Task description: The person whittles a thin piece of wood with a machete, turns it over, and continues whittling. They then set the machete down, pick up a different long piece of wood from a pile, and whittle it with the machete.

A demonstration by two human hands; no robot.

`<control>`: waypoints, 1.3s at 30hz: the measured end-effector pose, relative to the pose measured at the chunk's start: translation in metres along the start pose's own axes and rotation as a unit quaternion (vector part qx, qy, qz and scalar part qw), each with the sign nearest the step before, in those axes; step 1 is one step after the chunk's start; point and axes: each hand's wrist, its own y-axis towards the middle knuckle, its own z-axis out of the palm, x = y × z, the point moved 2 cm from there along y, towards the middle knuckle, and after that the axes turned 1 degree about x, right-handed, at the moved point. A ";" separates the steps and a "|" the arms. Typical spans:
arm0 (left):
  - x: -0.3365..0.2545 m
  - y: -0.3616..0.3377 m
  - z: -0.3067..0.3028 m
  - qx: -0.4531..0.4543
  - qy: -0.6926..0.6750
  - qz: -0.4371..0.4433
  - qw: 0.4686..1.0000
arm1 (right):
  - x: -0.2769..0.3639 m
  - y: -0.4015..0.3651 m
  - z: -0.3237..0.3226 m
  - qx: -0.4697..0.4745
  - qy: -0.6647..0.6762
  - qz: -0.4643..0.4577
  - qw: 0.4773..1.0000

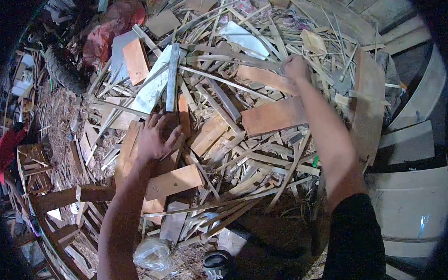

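My left hand lies with fingers spread over a brown board on the heap of scrap wood. By its fingertips is the lower end of a narrow grey wooden strip. A short orange-brown wood block lies just below that hand. My right hand is reached out farther, its fingers curled closed among thin wooden strips. What it grips, if anything, is hidden. Two reddish wood pieces lie beside my right forearm: a narrower board and a wider board.
Loose slats and offcuts cover the heap. A red plastic bag lies at the upper left, and a clear plastic bag near my shoe. A wide plank stands at the right, with cardboard beyond. A person in red is at the far left.
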 end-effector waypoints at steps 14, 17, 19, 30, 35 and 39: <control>0.001 -0.001 -0.003 0.020 0.027 -0.012 0.999 | -0.009 0.010 -0.025 -0.141 -0.023 -0.024 0.989; -0.004 -0.001 -0.005 0.036 0.022 -0.024 0.999 | 0.002 0.006 -0.058 -0.187 0.093 -0.022 0.978; -0.005 -0.002 -0.006 0.036 0.012 -0.030 0.999 | -0.002 0.019 -0.076 -0.210 0.179 -0.030 0.961; -0.001 -0.011 0.003 -0.078 0.178 0.041 0.980 | -0.002 0.037 -0.231 -0.301 0.450 -0.128 0.831; -0.034 -0.031 -0.026 -0.093 0.205 0.057 0.973 | -0.001 0.007 -0.317 -0.264 0.356 -0.110 0.890; -0.076 -0.046 -0.078 -0.096 0.195 0.057 0.974 | 0.007 -0.041 -0.332 -0.192 0.454 -0.201 0.847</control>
